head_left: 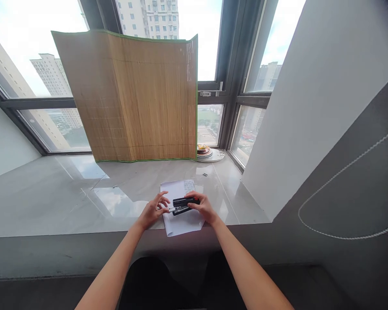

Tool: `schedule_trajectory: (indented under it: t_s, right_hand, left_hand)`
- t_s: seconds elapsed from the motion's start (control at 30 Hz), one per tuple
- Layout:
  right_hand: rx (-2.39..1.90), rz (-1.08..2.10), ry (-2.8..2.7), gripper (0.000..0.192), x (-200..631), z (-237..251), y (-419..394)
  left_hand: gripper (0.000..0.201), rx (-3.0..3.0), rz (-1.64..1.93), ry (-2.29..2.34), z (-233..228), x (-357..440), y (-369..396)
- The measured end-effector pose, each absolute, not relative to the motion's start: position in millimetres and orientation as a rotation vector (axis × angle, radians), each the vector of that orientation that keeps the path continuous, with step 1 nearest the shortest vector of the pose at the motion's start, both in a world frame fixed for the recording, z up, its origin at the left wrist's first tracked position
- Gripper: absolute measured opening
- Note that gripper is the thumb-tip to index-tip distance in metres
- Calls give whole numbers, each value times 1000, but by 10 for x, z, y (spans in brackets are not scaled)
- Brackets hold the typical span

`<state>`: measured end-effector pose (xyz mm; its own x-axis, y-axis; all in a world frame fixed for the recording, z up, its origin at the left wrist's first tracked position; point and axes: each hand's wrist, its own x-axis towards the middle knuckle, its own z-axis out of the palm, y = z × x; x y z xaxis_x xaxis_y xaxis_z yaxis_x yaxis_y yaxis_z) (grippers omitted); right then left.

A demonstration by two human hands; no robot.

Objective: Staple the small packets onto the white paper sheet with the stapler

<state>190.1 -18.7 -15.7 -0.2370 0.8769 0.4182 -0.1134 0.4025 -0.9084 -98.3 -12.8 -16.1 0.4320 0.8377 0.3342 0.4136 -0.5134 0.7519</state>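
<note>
A black stapler (183, 205) lies opened over a white sheet of paper (181, 224) on the glossy grey window ledge (67, 202). My right hand (203, 206) grips the stapler's right end, with its fingers curled over the top. My left hand (154, 210) is at the stapler's left end, and its fingertips touch the metal part that sticks out there. The paper has a small printed block (189, 185) at its far right corner.
A bamboo mat with green edging (132, 94) stands upright against the window. Stacked plates (208, 153) sit to the right of the mat. Small metal bits (204, 174) lie on the ledge. A white wall (310, 107) borders the right side.
</note>
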Motion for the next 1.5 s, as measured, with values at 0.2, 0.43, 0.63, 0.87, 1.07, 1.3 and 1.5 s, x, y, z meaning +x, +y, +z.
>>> schedule_trajectory:
  t_s: [0.2,0.43,0.63,0.87,1.07,1.3,1.5]
  right_hand:
    - [-660,1034,-1763,34,1849,-126,-214]
    - [-683,997,-1957,35,1843,-83,-251]
    - [-700,959,-1762,31,1772,-149,-240]
    - [-1069,790,-1353,31,2512,-269,-279]
    - [-1155,781,-1325,36,3002,-357,-283]
    - [-1062,793,-1705,31,2715,-214,-338]
    - [-1126,499,-1585,30,2837,-297,-359]
  left_hand:
    - [59,2205,819,1098,-156,-953,-139]
    - [51,2250,710,1131,-162,-984,-124]
    - [48,2254,758,1128,-183,-955,-104]
    - [25,2318,769,1108,-139,-930,-147]
    - [11,2373,688,1105,-88,-898,-131]
    - [10,2394,689,1103,-76,-889,-154]
    - [8,2445,697,1112,-10,-910,-156]
